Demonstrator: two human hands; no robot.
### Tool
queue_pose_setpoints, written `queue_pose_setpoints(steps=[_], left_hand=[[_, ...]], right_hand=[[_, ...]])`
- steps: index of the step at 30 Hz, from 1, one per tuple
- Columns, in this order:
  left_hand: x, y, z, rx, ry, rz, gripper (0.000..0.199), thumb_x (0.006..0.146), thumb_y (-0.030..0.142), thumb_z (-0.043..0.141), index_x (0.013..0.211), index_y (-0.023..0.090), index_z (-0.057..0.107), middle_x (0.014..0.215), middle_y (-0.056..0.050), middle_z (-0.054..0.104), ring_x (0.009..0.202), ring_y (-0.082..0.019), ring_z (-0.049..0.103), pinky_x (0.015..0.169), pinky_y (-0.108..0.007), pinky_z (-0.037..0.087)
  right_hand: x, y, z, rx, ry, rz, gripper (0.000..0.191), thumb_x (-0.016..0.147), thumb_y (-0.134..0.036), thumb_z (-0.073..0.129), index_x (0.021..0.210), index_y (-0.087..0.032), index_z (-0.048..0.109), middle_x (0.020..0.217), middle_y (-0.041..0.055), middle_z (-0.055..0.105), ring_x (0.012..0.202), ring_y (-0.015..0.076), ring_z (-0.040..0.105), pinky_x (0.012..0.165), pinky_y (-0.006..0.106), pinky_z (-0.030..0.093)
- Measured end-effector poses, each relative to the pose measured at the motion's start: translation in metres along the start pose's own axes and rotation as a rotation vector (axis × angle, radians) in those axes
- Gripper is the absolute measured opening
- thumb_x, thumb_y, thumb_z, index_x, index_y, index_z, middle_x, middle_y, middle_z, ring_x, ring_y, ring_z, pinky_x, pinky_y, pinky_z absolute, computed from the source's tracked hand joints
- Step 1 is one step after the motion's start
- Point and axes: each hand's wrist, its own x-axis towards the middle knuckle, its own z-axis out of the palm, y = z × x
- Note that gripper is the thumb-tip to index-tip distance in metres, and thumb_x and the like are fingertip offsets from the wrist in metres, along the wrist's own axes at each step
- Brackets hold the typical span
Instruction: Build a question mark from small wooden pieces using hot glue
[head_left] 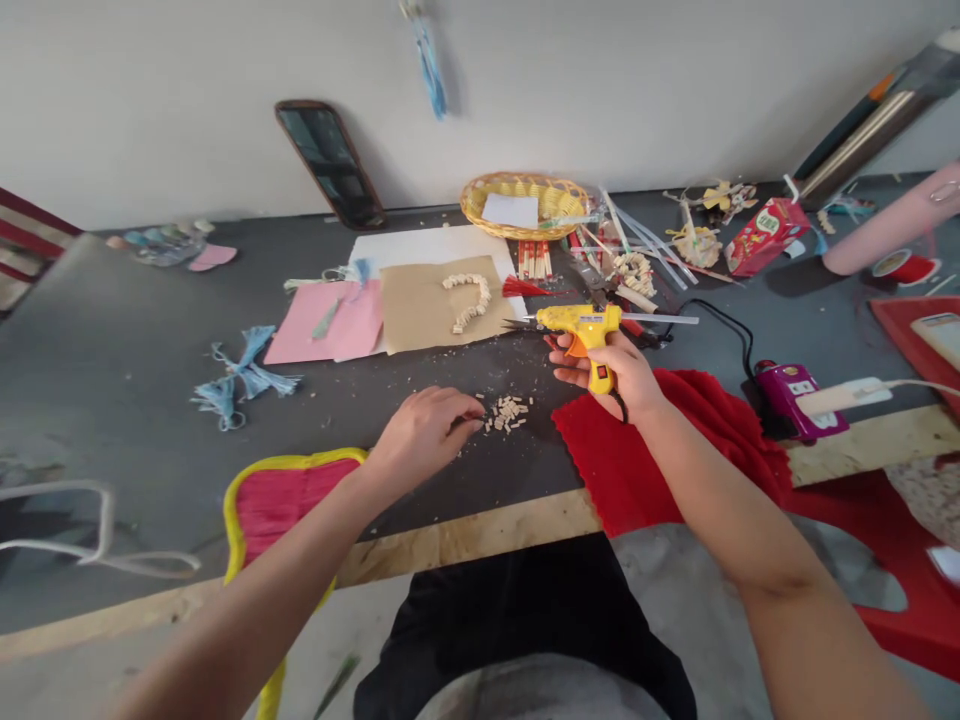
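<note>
My right hand (626, 375) is wrapped around the handle of a yellow hot glue gun (581, 320), a clear glue stick jutting from its back and its nozzle pointing left. Beside a small pile of short, pale wooden pieces (508, 413), my left hand (424, 430) is closed in a pinch at the left edge of the pile. What its fingertips hold, if anything, is too small to make out. Farther back, a curved row of the same kind of pale pieces (480, 303) lies on a brown sheet (409, 300).
A wicker basket (480, 218) stands by the wall, with glue sticks (660, 245) to its right. Pink paper (296, 325) and blue tassels (251, 370) lie left. A red cloth (622, 470) covers the front edge near a purple power socket (799, 390); a black cord runs behind it.
</note>
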Motion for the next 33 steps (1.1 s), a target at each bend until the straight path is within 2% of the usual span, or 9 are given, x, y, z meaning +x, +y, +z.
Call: queue_pose_setpoints(steps=[2,4,8,14,20,26,29,33], left_hand=[[-0.003,-0.001,0.000,0.003,-0.004,0.015,0.017,0.091,0.026,0.051,0.091,0.022,0.067,0.092,-0.005,0.074,0.086,-0.023,0.066,0.080,-0.038,0.048],[-0.006,-0.002,-0.001,0.004,-0.014,0.014,0.017,0.091,0.025,0.050,0.092,0.022,0.067,0.092,-0.005,0.074,0.087,-0.023,0.066,0.081,-0.038,0.049],[-0.011,-0.003,-0.002,0.014,-0.020,0.002,0.016,0.091,0.025,0.052,0.092,0.022,0.067,0.093,-0.005,0.074,0.087,-0.023,0.066,0.081,-0.037,0.049],[-0.014,-0.002,-0.002,0.020,-0.018,0.012,0.016,0.092,0.025,0.052,0.095,0.021,0.067,0.094,-0.006,0.074,0.087,-0.023,0.066,0.080,-0.036,0.049],[-0.009,0.001,0.000,0.044,-0.045,0.010,0.020,0.094,0.022,0.048,0.098,0.019,0.067,0.095,-0.007,0.073,0.089,-0.024,0.065,0.082,-0.038,0.048],[0.000,0.011,-0.002,0.093,-0.113,-0.024,0.021,0.092,0.019,0.046,0.085,0.018,0.066,0.087,-0.008,0.070,0.082,-0.025,0.061,0.077,-0.039,0.045],[0.003,0.010,-0.007,-0.099,-0.044,-0.056,0.018,0.091,0.020,0.048,0.084,0.018,0.065,0.087,-0.007,0.069,0.083,-0.022,0.060,0.078,-0.035,0.044],[0.011,0.001,-0.008,-0.598,0.103,-0.239,0.014,0.087,0.031,0.062,0.084,0.018,0.066,0.079,-0.002,0.065,0.071,-0.014,0.056,0.065,-0.026,0.042]], right_hand=[[-0.004,-0.005,0.000,0.035,-0.071,0.026,0.041,0.068,-0.018,0.062,0.108,-0.025,0.055,0.112,0.0014,0.067,0.102,0.0212,0.070,0.087,0.042,0.060],[-0.008,-0.009,0.001,0.037,-0.130,0.037,0.048,0.064,-0.015,0.058,0.111,-0.025,0.054,0.118,0.0016,0.064,0.106,0.0227,0.069,0.092,0.045,0.059],[-0.012,-0.011,0.005,-0.028,-0.184,0.017,0.048,0.065,-0.017,0.060,0.112,-0.026,0.054,0.123,0.0033,0.062,0.108,0.0236,0.068,0.101,0.050,0.054],[-0.015,-0.009,0.007,-0.025,-0.221,-0.009,0.052,0.066,-0.018,0.067,0.115,-0.028,0.052,0.128,0.0032,0.059,0.111,0.0236,0.067,0.104,0.049,0.051],[-0.014,-0.006,0.004,0.000,-0.245,0.030,0.054,0.073,-0.018,0.065,0.122,-0.028,0.047,0.125,0.0036,0.061,0.102,0.0191,0.068,0.093,0.043,0.058],[-0.014,-0.006,0.006,0.008,-0.238,0.047,0.050,0.080,-0.026,0.069,0.124,-0.029,0.047,0.120,0.0031,0.062,0.095,0.0167,0.068,0.081,0.034,0.060],[-0.015,-0.006,0.009,-0.026,-0.210,0.015,0.049,0.080,-0.034,0.072,0.123,-0.029,0.049,0.113,0.0030,0.065,0.084,0.0146,0.067,0.071,0.031,0.057],[-0.019,-0.008,0.015,-0.094,-0.201,-0.080,0.045,0.087,-0.044,0.067,0.125,-0.028,0.051,0.098,0.0032,0.068,0.062,0.0103,0.056,0.056,0.027,0.047]])
